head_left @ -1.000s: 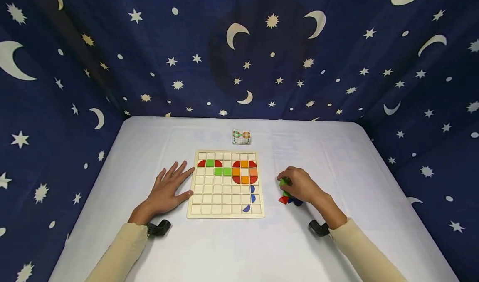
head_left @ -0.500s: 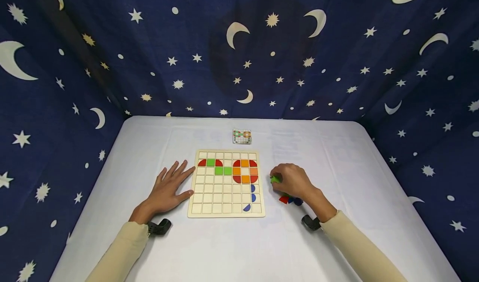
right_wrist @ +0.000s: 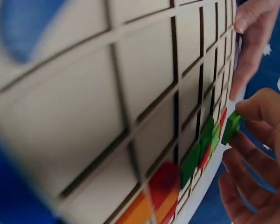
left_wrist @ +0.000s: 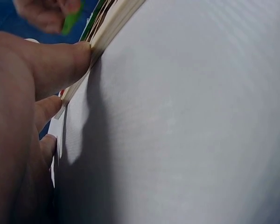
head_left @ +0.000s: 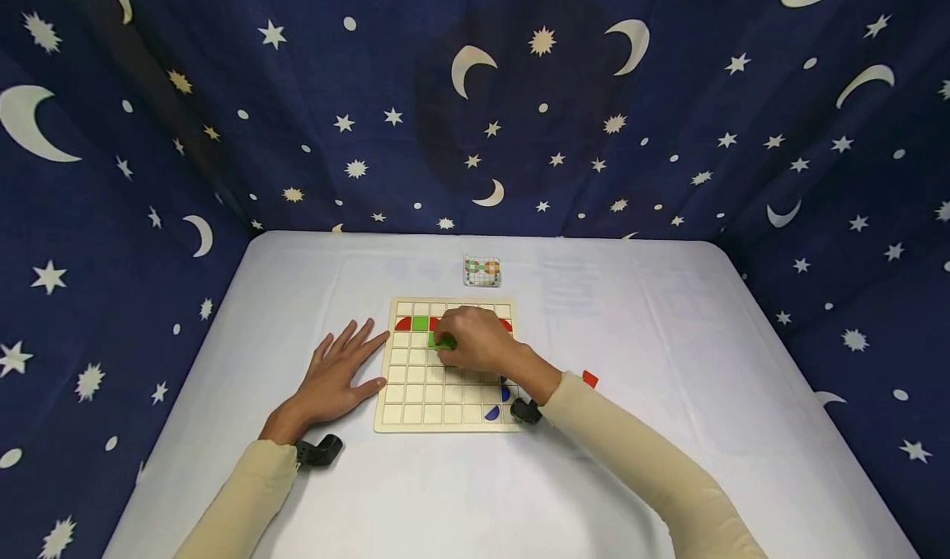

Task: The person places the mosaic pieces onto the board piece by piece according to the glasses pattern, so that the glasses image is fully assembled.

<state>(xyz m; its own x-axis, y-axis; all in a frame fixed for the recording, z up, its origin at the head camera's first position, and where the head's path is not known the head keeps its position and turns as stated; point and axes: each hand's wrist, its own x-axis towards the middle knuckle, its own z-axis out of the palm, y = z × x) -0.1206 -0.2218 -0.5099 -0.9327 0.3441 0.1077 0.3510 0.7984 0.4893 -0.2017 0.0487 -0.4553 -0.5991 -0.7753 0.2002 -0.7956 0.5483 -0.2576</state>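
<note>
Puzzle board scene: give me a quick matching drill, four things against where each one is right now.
Things:
1. green piece
2. left hand
3. pattern card
4. red piece

Places:
A. on the table beyond the puzzle board
B. flat on the table, fingers at the board's left edge
C. pinched in the right hand over the board
D. on the table right of the board

Pairs: 1-C, 2-B, 3-A, 4-D

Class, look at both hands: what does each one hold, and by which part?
The right hand pinches a green tile by its edges between fingertips. The left hand holds nothing; it rests flat against the puzzle board.
</note>
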